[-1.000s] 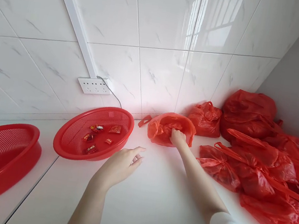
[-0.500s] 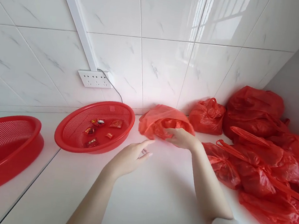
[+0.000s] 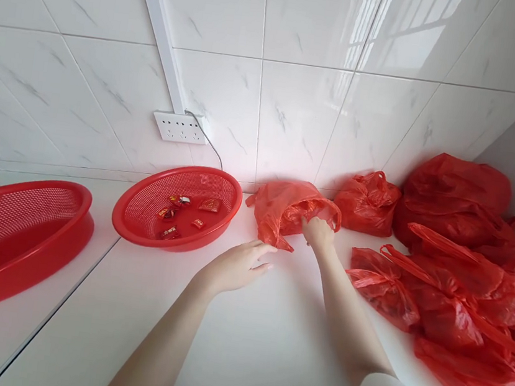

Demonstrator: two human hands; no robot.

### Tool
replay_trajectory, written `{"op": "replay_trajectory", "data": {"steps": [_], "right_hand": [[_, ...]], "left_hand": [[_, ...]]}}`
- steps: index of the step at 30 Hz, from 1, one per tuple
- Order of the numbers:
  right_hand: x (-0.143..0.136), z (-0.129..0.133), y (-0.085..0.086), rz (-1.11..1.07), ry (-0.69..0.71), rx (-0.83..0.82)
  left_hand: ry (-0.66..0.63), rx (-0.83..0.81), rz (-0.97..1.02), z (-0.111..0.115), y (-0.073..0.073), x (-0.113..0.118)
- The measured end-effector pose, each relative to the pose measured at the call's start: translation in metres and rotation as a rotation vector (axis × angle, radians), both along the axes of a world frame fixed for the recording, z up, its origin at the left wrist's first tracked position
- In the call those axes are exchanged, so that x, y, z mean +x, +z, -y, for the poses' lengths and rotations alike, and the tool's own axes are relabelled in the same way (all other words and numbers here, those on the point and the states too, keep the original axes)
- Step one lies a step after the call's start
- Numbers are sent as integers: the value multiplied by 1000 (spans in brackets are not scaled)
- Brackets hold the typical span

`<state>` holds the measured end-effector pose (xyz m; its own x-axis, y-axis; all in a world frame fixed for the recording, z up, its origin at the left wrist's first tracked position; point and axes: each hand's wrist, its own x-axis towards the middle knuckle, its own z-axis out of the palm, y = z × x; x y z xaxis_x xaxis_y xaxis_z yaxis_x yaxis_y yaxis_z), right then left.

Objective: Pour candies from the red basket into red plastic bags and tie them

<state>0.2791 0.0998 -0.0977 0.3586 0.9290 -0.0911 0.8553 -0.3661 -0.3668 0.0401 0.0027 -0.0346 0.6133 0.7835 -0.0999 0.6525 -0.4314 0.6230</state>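
A thin red plastic bag (image 3: 279, 205) lies on its side against the tiled wall, its mouth turned toward the right and front. My right hand (image 3: 319, 233) is at that mouth, fingers curled down into the opening; whatever they grip is hidden. Just in front of the bag's loose handle flap, my left hand (image 3: 239, 267) hovers over the white surface with thumb and fingers apart, holding nothing. To the left stands a round red perforated basket (image 3: 171, 244) with several small wrapped snack packets (image 3: 210, 205) in it.
A second red basket (image 3: 20, 251) stands at the far left, beyond a seam in the white tabletop (image 3: 256, 356). Several tied red bags (image 3: 467, 275) crowd the right side. Another knotted bag (image 3: 369, 203) sits by the wall. A power socket (image 3: 180, 128) with a cable is above the basket.
My right hand has turned and curled its fingers down at the bag's mouth. The bag's opening has spread, with a handle flap now lying forward. The whole view has shifted slightly.
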Motion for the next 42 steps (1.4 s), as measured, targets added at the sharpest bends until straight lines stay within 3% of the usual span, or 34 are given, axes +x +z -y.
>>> {"op": "replay_trajectory", "data": {"steps": [4,9,13,24,28,33,37,42], "right_hand": [[2,-1,-5,33,-5,169],[-1,-4,-13,-128,425,321],[-11,-4,-17,-190,542,275],[-30,2,-22,-113,451,249],[-30,7,-9,-201,437,363],[-25,19,18,-380,456,464],[-28,27,35,-768,474,565],[-21,41,57,-1330,301,788]], "left_hand": [[2,13,-12,-1,1,0],[14,-22,-20,-2,-1,-1],[19,-13,-40,-2,-2,-3],[28,-32,-84,-3,-3,-3],[58,-64,-57,-3,-5,-4],[188,-67,5,-10,-13,-1],[231,-63,45,-19,-23,1],[264,-138,70,-26,-36,-1]]}}
